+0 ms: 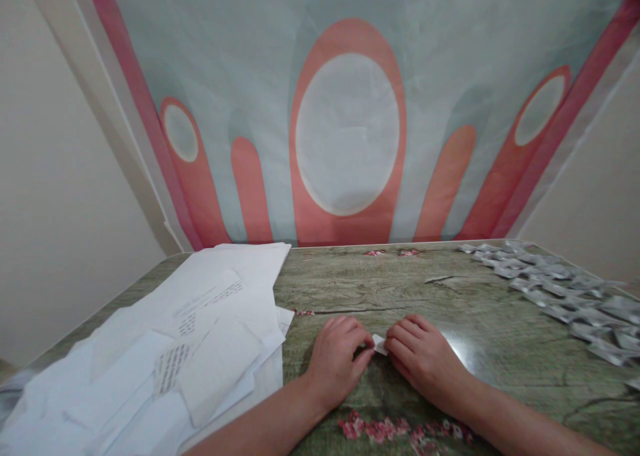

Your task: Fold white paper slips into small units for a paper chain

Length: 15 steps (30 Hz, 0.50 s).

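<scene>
A small folded piece of white paper [380, 344] is held between my two hands, just above or on the table. My left hand [339, 353] pinches its left end between thumb and fingertips. From the other side, my right hand [424, 353] has its fingers closed on the right end, which hides much of the paper. To the left lies a loose pile of white paper sheets [220, 363], some with printed text. Several folded paper pieces [555, 286], greyish and pointed, sit in rows on the right.
The wood-patterned table [350, 283] has pink flower prints on its surface. Behind its far edge hangs a grey-green backdrop [270, 63] with red and orange shapes. Pale walls [60, 176] stand at both sides.
</scene>
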Motion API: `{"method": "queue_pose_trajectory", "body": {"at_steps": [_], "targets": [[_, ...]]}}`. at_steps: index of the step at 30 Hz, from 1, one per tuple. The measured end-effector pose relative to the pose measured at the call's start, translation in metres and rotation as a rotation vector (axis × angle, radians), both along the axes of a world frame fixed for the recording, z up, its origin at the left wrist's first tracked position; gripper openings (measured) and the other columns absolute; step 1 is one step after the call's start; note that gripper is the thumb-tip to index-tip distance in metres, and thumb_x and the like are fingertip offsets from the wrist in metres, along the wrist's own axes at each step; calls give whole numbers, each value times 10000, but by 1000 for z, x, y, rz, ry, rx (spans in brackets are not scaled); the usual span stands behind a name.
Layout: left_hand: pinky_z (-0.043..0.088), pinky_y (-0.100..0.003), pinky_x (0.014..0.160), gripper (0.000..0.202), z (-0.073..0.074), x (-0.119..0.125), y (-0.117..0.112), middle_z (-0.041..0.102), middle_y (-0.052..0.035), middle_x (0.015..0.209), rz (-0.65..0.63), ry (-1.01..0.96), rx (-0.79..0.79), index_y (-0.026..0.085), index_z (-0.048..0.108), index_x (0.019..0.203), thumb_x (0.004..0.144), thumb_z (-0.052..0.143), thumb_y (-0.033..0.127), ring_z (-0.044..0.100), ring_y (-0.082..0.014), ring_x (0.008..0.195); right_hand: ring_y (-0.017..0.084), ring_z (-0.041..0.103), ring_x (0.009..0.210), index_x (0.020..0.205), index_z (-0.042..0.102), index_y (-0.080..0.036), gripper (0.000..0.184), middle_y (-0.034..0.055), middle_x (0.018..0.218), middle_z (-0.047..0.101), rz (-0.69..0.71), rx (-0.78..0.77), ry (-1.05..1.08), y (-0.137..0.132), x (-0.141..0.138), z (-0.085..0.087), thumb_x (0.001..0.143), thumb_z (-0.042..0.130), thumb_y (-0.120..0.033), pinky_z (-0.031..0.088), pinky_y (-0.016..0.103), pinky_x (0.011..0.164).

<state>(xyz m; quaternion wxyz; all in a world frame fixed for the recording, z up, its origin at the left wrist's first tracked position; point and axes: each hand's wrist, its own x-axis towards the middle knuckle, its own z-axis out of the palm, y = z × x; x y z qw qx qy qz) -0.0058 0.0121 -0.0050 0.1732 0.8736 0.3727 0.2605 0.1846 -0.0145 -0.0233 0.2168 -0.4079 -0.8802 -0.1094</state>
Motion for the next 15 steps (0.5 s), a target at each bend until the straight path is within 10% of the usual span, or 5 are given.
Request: {"method": "queue_pose_trajectory", "body": {"at_steps": [15], "targets": [[371,-322,793,71,1,-1,1,558,-31,849,38,18,-78,202,632,805,831,568,218,489,-203,883,182,536,851,847,601,-194,147,52,887,585,-5,-403,371,7,6,-2,893,465,-166,436,317,758]]}}
